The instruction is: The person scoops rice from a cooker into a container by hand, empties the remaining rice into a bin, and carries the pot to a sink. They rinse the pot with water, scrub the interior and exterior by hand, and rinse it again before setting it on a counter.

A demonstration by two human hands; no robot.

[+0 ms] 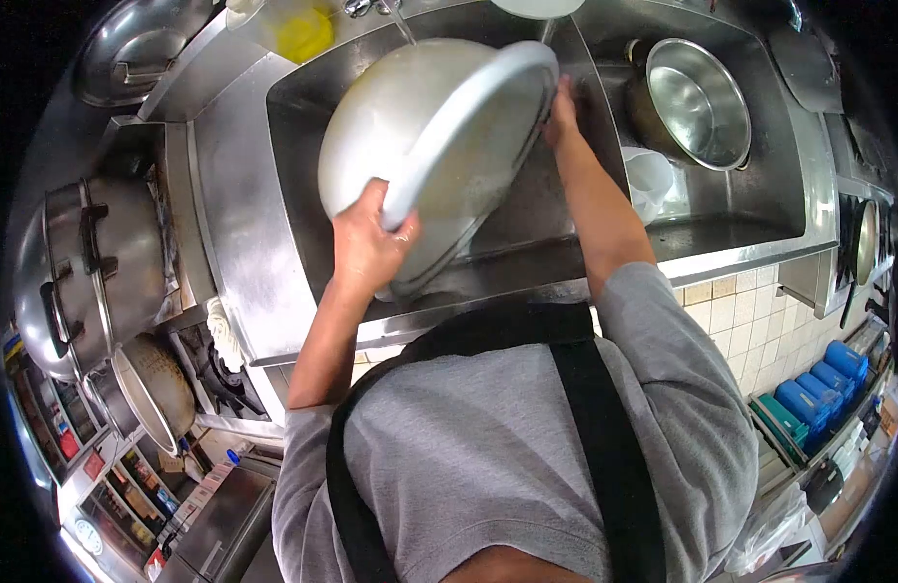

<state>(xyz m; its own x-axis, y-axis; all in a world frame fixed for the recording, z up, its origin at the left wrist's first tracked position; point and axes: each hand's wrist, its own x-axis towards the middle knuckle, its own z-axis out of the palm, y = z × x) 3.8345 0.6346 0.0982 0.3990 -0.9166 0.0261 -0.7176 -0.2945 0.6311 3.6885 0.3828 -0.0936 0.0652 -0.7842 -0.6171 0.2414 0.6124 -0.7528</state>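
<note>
A large, pale metal bowl (400,121) is tilted on its side over the left sink basin (527,248), its rim turned to the right. My left hand (369,238) is closed on the rim at the lower left. At the upper right, my right hand (562,115) is at the far side of the rim, its fingers partly hidden behind the bowl. Water runs from the faucet (360,8) onto the top of the bowl.
In the right basin are a steel pot (700,105) and a white container (648,180). A yellow item (304,37) lies behind the left basin. Large pots (104,272) stand at the left. Blue containers (820,387) are at the lower right.
</note>
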